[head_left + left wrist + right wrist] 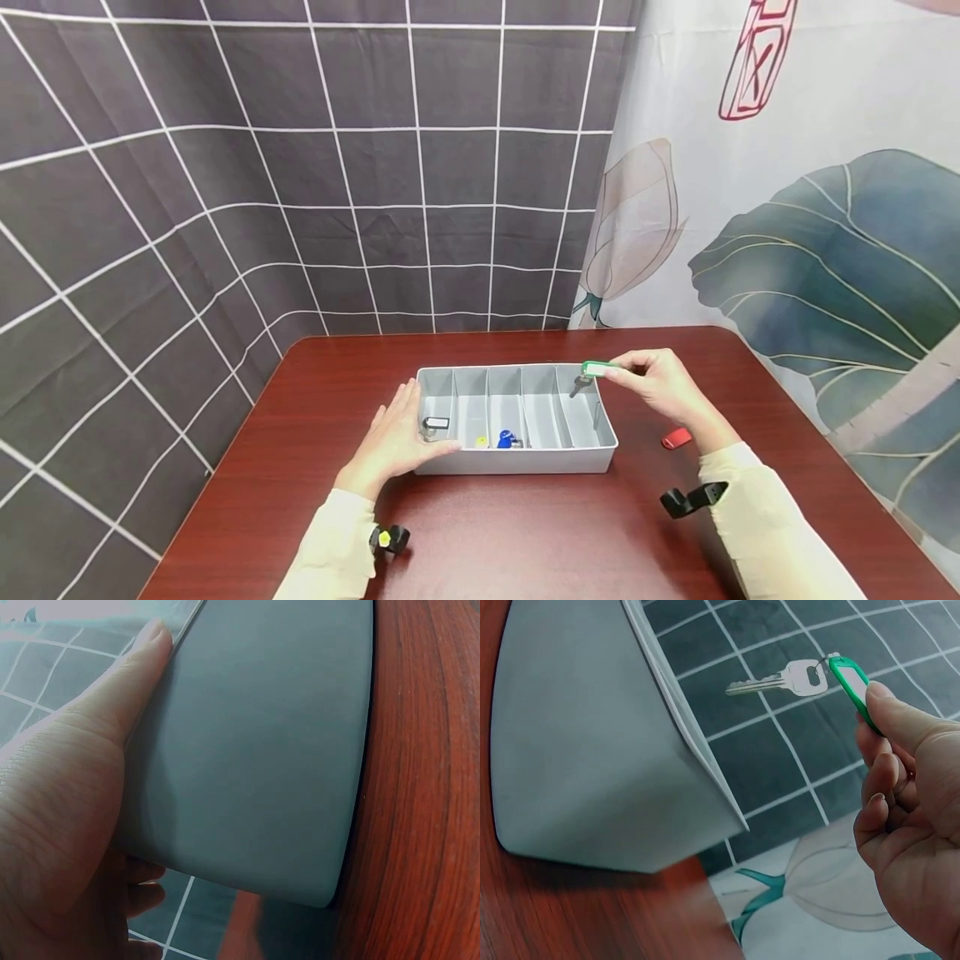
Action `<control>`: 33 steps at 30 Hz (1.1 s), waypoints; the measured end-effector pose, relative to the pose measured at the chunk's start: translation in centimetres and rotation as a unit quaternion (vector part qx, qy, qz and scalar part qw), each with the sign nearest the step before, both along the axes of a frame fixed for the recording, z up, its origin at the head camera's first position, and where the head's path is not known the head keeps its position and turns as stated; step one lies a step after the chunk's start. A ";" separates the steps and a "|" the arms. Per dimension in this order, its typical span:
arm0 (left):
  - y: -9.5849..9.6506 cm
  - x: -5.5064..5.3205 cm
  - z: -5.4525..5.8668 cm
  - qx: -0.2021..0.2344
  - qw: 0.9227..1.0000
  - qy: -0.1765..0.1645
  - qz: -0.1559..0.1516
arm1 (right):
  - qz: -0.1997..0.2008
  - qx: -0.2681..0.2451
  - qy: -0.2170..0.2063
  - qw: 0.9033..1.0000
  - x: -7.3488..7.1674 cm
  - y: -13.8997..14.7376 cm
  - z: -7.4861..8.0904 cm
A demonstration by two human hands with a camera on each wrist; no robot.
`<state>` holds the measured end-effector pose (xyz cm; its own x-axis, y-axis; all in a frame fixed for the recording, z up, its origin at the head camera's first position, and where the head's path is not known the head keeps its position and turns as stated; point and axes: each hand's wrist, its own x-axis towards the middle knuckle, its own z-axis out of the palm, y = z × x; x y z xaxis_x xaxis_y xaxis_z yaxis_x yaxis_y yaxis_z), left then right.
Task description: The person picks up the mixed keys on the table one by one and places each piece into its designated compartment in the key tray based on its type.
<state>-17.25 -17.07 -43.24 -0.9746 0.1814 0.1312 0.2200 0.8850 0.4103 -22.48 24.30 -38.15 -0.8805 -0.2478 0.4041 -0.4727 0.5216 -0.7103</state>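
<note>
A grey divided box (512, 461) lies on the table. My left hand (397, 433) rests against its left end, thumb (112, 694) straight along the front rim and fingers extended along the side. Above the right end compartment, my right hand (660, 385) pinches a green key tag (597, 368) between thumb and forefinger. From the tag's ring hangs a silver key (784, 680). A black-framed key tag (436, 422) is in the leftmost compartment; a yellow tag (482, 441) and a blue tag (506, 437) with a key are in compartments to its right.
A red key tag (677, 438) lies on the reddish-brown table (517, 533), right of the box, near my right forearm. Behind the table hang a dark grid curtain (457, 167) and a pale curtain with plant drawings (750, 183).
</note>
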 end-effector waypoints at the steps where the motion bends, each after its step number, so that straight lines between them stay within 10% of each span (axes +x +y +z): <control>1: 0.0 0.0 0.0 -0.001 1.000 0.000 0.000 | 0.004 0.000 0.000 1.000 0.0 -0.3 0.0; 16: 0.1 0.1 -0.2 0.001 1.000 -0.002 0.003 | 0.062 0.019 -0.018 0.998 2.2 -4.4 2.0; 24: 0.1 0.1 -0.2 -0.001 1.000 -0.001 0.002 | 0.069 -0.005 -0.049 0.996 0.1 -4.2 -1.7; 33: 0.1 0.0 -0.2 0.000 1.000 0.002 0.001 | 0.069 -0.012 -0.051 0.996 0.1 -5.0 -2.3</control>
<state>-17.26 -16.94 -43.42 -0.9745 0.1789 0.1358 0.2196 0.8853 0.4098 -22.39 19.26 -40.48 -0.8751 -0.3609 0.3225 -0.4644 0.4381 -0.7697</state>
